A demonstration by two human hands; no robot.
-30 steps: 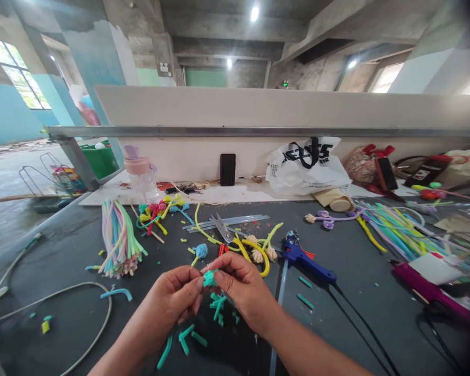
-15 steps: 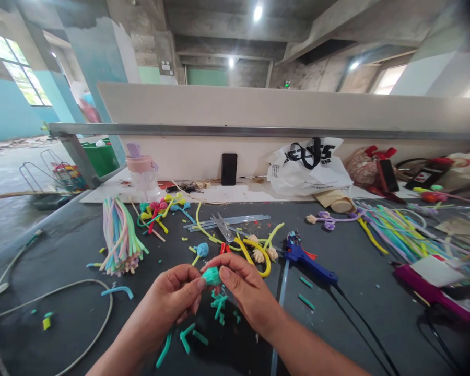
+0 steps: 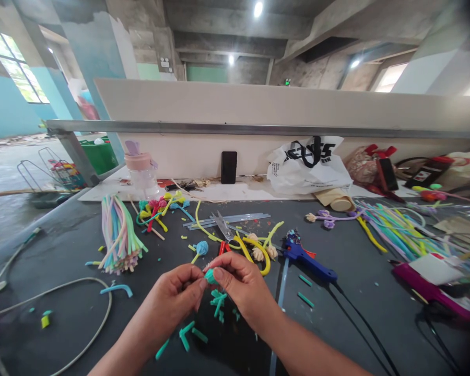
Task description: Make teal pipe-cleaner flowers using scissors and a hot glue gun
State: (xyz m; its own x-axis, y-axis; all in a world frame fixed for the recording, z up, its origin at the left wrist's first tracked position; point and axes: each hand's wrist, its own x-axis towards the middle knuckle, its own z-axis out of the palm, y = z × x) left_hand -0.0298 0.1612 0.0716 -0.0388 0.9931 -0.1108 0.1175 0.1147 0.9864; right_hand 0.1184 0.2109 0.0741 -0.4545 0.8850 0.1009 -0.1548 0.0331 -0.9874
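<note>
Between the fingertips of both hands is a small teal bud (image 3: 210, 277). My left hand (image 3: 179, 292) pinches its left side, and my right hand (image 3: 241, 282) grips it from the right with thumb and forefinger. Short teal pieces (image 3: 218, 303) lie on the dark table just below the hands, with more (image 3: 187, 335) nearer the front. Right behind the fingers are scissors (image 3: 223, 230) with red and yellow on the handles and a blue bud (image 3: 201, 248) on a yellow stem. A blue glue gun (image 3: 309, 262) lies to the right of my right hand.
A bundle of pastel stems (image 3: 119, 237) stands at the left, near a looped grey cable (image 3: 109, 308). Along the back are a pink-lidded bottle (image 3: 141, 175), a phone (image 3: 229, 167) and a white bag (image 3: 305, 169). A purple glue gun (image 3: 426, 290) lies far right.
The fingers have closed further round the teal bud, so less of it shows. My right thumb has shifted slightly left over it. The view has moved a little.
</note>
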